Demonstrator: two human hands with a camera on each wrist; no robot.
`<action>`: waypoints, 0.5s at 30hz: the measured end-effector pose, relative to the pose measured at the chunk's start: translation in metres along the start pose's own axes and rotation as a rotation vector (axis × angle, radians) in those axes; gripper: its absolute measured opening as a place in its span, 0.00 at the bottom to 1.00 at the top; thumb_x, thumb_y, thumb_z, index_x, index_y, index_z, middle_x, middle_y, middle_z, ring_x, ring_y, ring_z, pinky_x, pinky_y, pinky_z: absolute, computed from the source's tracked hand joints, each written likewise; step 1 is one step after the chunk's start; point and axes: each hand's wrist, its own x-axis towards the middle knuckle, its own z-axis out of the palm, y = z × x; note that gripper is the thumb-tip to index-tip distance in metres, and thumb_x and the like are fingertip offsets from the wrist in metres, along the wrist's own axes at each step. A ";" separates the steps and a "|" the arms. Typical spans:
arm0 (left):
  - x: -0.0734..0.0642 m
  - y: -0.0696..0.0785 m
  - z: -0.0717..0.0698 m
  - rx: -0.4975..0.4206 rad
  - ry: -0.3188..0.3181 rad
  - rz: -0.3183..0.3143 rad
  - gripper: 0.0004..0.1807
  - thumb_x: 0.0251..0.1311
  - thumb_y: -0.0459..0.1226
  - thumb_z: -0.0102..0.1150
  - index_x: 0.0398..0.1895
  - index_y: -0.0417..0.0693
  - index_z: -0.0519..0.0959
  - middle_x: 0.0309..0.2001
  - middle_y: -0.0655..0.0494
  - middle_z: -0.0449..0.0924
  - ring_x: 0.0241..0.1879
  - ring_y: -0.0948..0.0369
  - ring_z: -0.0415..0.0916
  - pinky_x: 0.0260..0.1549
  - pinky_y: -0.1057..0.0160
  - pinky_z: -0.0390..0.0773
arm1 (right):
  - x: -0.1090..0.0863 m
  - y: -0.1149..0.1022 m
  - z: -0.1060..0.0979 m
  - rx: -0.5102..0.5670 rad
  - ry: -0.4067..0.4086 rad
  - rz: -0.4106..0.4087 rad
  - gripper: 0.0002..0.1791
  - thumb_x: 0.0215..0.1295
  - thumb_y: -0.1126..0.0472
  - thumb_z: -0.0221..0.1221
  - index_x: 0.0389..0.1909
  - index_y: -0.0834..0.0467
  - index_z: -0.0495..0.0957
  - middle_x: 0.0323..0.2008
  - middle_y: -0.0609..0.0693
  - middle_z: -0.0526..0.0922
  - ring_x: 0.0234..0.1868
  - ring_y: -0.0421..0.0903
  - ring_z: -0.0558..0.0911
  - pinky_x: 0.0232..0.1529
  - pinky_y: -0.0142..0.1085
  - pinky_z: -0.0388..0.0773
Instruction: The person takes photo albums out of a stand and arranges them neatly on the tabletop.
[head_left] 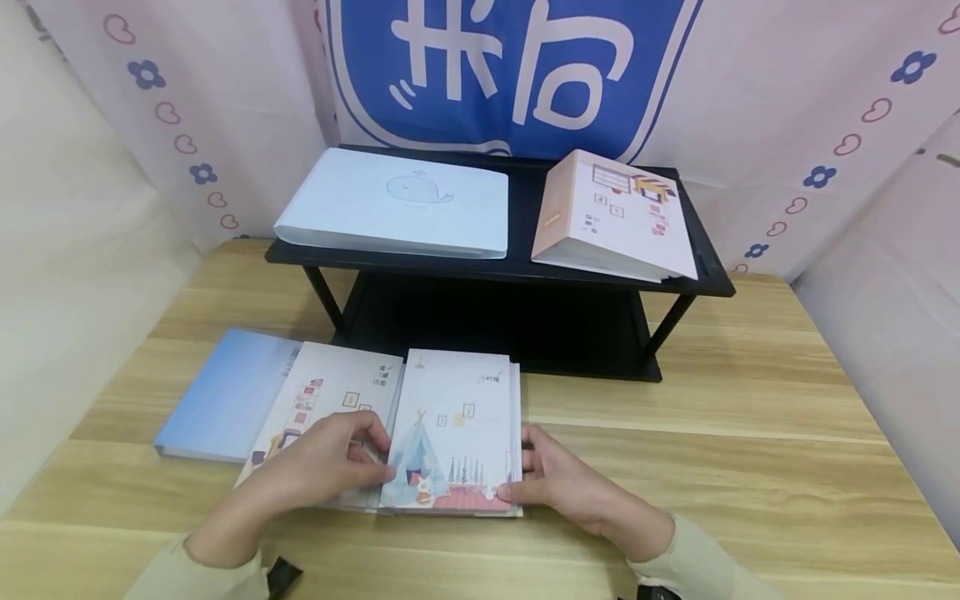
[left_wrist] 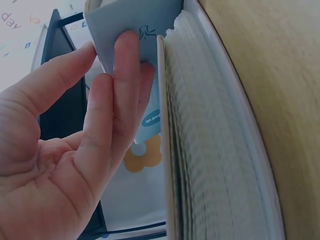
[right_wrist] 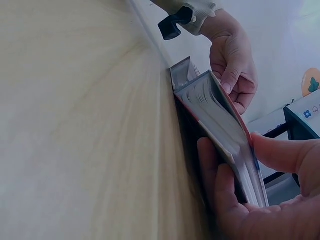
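A white photo album (head_left: 459,417) with a blue tent drawing lies tilted in front of me, its pages showing in the right wrist view. My right hand (head_left: 555,483) grips its right edge, thumb on the front cover and fingers (right_wrist: 227,192) underneath. At its left edge, my left hand (head_left: 337,458) holds the spine side between thumb and bent fingers. In the left wrist view those fingers (left_wrist: 127,70) lie against a grey-blue face with a small dark print. Under my left hand is a second white album (head_left: 330,383) with pink and orange drawings, partly hidden.
A blue album (head_left: 232,392) lies at the far left, partly beneath the second white one. Behind stands a black two-tier rack (head_left: 517,267). On its top are a pale blue whale album (head_left: 397,200) and a pink-spined album (head_left: 618,212) standing partly open.
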 end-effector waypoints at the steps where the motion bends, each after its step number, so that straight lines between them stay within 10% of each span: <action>1: 0.000 0.000 0.000 0.000 -0.001 0.002 0.14 0.53 0.39 0.73 0.38 0.47 0.78 0.34 0.55 0.81 0.29 0.60 0.76 0.28 0.65 0.74 | 0.000 0.000 0.000 -0.003 -0.003 -0.004 0.35 0.61 0.74 0.61 0.65 0.71 0.53 0.48 0.64 0.83 0.44 0.48 0.86 0.47 0.35 0.83; 15: -0.002 -0.008 -0.003 -0.007 -0.036 0.060 0.15 0.55 0.39 0.72 0.40 0.44 0.77 0.35 0.56 0.83 0.26 0.61 0.79 0.25 0.67 0.72 | 0.002 0.001 0.001 -0.074 -0.005 -0.005 0.37 0.62 0.72 0.62 0.65 0.70 0.52 0.50 0.65 0.84 0.45 0.52 0.87 0.47 0.37 0.84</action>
